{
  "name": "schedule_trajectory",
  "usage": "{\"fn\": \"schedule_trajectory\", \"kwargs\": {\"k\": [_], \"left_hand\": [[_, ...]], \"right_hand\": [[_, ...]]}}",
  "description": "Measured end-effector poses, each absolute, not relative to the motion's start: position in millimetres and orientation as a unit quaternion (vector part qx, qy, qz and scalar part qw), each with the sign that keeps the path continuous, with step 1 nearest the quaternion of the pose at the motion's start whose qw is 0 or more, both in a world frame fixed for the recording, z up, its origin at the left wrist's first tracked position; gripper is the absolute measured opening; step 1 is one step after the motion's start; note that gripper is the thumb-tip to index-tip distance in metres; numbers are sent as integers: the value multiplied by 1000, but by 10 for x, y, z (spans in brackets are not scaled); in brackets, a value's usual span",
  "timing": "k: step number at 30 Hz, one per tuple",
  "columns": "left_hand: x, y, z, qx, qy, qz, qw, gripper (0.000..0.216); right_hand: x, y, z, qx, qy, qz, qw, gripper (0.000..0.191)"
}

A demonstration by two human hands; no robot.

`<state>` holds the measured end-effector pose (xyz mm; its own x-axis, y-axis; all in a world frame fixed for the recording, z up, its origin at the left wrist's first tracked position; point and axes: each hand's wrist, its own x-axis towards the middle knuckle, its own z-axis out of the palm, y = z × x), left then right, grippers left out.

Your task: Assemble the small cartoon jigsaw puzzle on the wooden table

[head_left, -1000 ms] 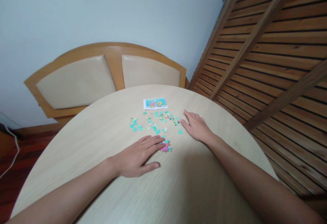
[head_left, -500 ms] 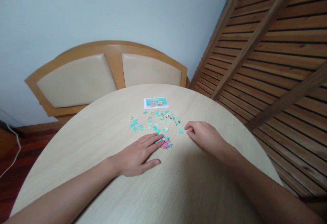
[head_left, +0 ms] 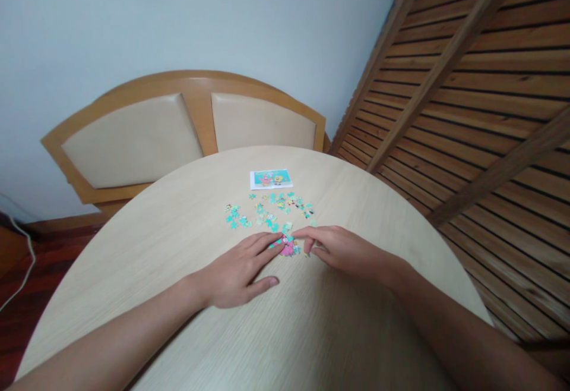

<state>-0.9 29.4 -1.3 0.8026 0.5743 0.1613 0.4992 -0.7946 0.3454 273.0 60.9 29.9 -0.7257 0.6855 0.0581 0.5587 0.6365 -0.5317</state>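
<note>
Cluster of pink and teal puzzle pieces (head_left: 288,249) lies between the two hands on the pale table (head_left: 378,216). The left hand (head_left: 240,269) rests flat, gripping nothing, its fingertips on the cluster's left side, thumb spread. The right hand (head_left: 345,250) reaches its index finger to the cluster's upper right; whether it pinches the small yellowish bit (head_left: 307,255) at its fingertips, I cannot tell. Beyond both hands lie loose pieces (head_left: 272,225), then a printed card (head_left: 271,179).

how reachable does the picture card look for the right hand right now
Probably yes: the picture card lies uncovered beyond the loose jigsaw pieces, and the right hand could pass over them.
</note>
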Motion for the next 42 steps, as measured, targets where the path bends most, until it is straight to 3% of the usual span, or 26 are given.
{"fn": "schedule_trajectory", "kwargs": {"k": [7, 19, 30, 39, 42], "left_hand": [[-11, 285, -6, 936, 286, 147, 145, 62], [-23, 293, -25, 940, 295, 114, 132, 64], [-36, 293, -53, 941, 301, 104, 115, 63], [-33, 294, -50, 943, 302, 90, 109, 64], [-37, 295, -57, 942, 303, 95, 111, 65]], "right_hand": [[2760, 589, 288, -426, -880, 181, 105, 47], [2735, 559, 263, -393, -880, 245, 103, 51], [2709, 545, 307, -444, -858, 251, 62, 20], [2705, 486, 350, -409, -874, 256, 54, 23], [2734, 479, 348, -382, -883, 270, 46, 31]]}}
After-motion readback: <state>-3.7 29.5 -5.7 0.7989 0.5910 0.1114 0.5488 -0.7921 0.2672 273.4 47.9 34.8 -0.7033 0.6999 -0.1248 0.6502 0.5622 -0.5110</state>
